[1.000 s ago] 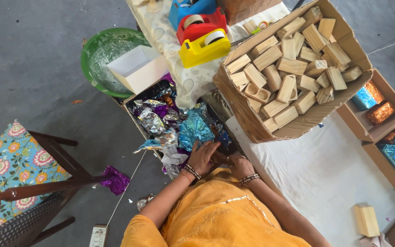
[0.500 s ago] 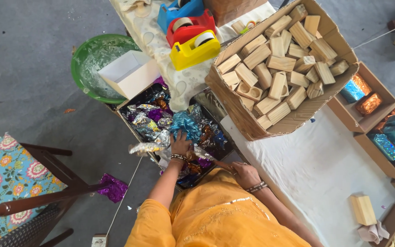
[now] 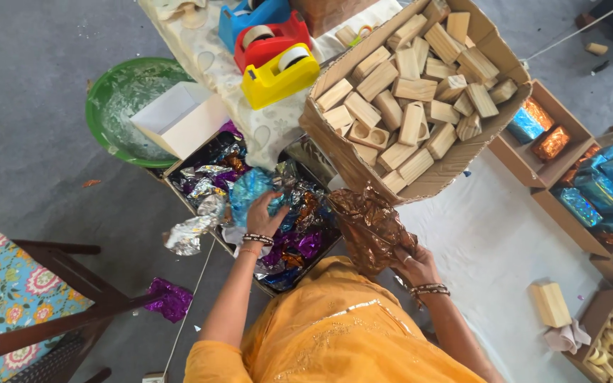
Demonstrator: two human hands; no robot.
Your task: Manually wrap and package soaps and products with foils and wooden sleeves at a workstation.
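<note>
My left hand (image 3: 260,220) reaches into a low box (image 3: 179,186) full of crumpled coloured foil and closes on a blue foil sheet (image 3: 248,193). My right hand (image 3: 413,264) holds a crinkled copper-brown foil sheet (image 3: 367,223) up in front of my orange garment, just below a big cardboard box (image 3: 335,152) filled with several pale wooden blocks (image 3: 399,89). A silver foil piece (image 3: 186,234) hangs over the foil box's near-left edge.
Yellow (image 3: 278,74), red (image 3: 267,39) and blue tape dispensers stand beyond. A green basin (image 3: 108,106) with a white box (image 3: 179,117) lies left. One wooden block (image 3: 549,303) rests on white cloth. Foil-wrapped blocks (image 3: 590,188) fill trays right. A floral-cushioned chair (image 3: 8,298) stands lower left.
My right hand has lifted a copper-brown foil sheet out of the foil box and to the right. My left hand moved deeper into the box onto blue foil. The view shifted right.
</note>
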